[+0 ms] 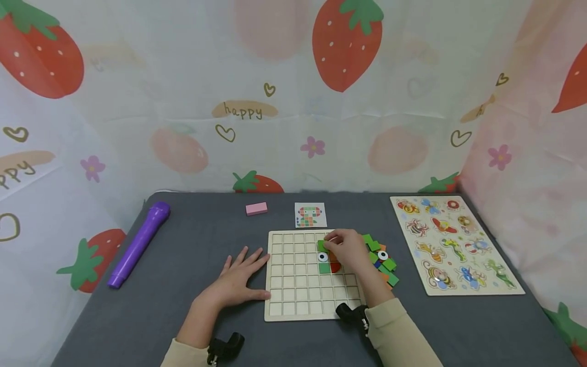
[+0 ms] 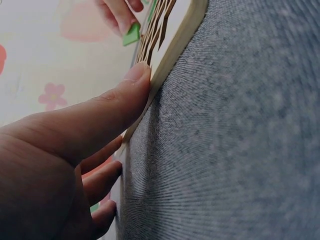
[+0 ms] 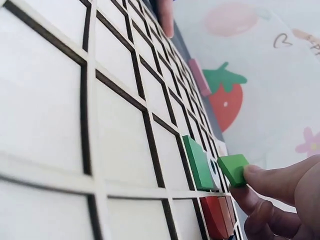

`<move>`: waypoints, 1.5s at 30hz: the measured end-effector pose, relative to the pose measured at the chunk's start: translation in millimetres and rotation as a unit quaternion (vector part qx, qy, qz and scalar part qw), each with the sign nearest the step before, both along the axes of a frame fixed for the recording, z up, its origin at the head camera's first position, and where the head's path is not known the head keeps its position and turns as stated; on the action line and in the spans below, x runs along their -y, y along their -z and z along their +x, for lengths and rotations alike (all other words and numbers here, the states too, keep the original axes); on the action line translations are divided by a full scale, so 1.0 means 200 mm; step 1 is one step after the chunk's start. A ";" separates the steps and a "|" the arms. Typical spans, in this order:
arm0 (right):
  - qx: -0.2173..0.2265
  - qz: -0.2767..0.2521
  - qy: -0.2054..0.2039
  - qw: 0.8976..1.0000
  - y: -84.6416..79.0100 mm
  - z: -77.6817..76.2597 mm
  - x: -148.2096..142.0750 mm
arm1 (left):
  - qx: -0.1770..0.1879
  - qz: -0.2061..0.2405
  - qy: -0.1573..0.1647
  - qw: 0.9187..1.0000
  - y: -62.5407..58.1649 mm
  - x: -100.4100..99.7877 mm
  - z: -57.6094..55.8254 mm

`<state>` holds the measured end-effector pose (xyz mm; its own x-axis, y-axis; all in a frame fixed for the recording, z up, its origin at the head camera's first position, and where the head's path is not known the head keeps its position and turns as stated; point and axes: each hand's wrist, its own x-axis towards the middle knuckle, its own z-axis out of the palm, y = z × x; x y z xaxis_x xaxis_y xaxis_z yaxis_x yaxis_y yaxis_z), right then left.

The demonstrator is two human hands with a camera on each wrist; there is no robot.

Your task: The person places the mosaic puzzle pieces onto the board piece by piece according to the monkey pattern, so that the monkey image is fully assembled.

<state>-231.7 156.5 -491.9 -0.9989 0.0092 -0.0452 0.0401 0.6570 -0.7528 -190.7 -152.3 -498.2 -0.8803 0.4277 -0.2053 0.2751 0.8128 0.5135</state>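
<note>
A wooden grid board [image 1: 295,295] lies on the dark cloth. My left hand [image 1: 240,280] rests at its left edge with fingers spread, and the thumb [image 2: 117,102] touches the rim. Above the upper part of the board, my right hand [image 1: 347,250] pinches a green square tile [image 3: 232,169] between thumb and finger. Close by, the grid holds an eye tile [image 1: 323,257], a darker green tile [image 1: 324,268] and a red rounded tile [image 1: 336,266]. An orange-brown tile beside them is partly hidden by the right hand.
Loose coloured tiles [image 1: 389,265] are heaped right of the board, partly behind the right forearm. A pattern card [image 1: 310,215] and pink block [image 1: 256,208] lie beyond it. An insect puzzle board [image 1: 458,250] lies at right, a purple microphone-shaped stick [image 1: 139,244] at left.
</note>
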 end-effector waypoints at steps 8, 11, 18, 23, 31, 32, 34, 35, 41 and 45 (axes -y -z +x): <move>0.003 0.036 0.007 0.999 0.01 -0.02 0.02 | 0.002 0.004 0.003 1.000 0.00 -0.01 0.00; 0.001 0.058 0.005 0.998 0.01 -0.02 0.03 | 0.004 0.008 0.005 1.000 0.00 -0.02 -0.01; 0.003 0.051 0.004 0.999 0.01 -0.02 0.01 | 0.008 0.014 0.002 1.000 0.01 -0.02 -0.01; -0.004 0.007 0.024 1.000 -0.02 0.02 -0.03 | 0.011 0.016 0.002 1.000 0.01 -0.03 -0.01; -0.025 -0.016 0.084 0.996 -0.05 0.06 -0.12 | 0.014 0.015 -0.001 1.000 0.01 -0.02 -0.01; -0.029 -0.016 0.096 0.995 -0.05 0.06 -0.14 | 0.015 0.014 -0.003 1.000 0.01 -0.01 -0.01; -0.032 -0.018 0.121 0.992 -0.04 0.06 -0.16 | 0.013 0.013 -0.004 1.000 0.01 -0.01 -0.01; -0.033 -0.018 0.132 0.990 -0.03 0.07 -0.17 | 0.013 0.014 -0.004 1.000 0.01 -0.01 -0.01; -0.029 -0.020 0.178 0.983 0.01 0.09 -0.23 | 0.014 0.018 0.001 1.000 0.01 -0.01 -0.02; -0.021 -0.018 0.200 0.979 0.03 0.10 -0.25 | 0.014 0.023 0.005 1.000 0.02 -0.01 -0.02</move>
<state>-211.5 205.7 -497.8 -0.9169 0.3990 -0.0108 0.2567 0.5687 -0.7814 -194.6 -151.0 -501.4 -0.8705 0.4451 -0.2102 0.2675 0.7862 0.5571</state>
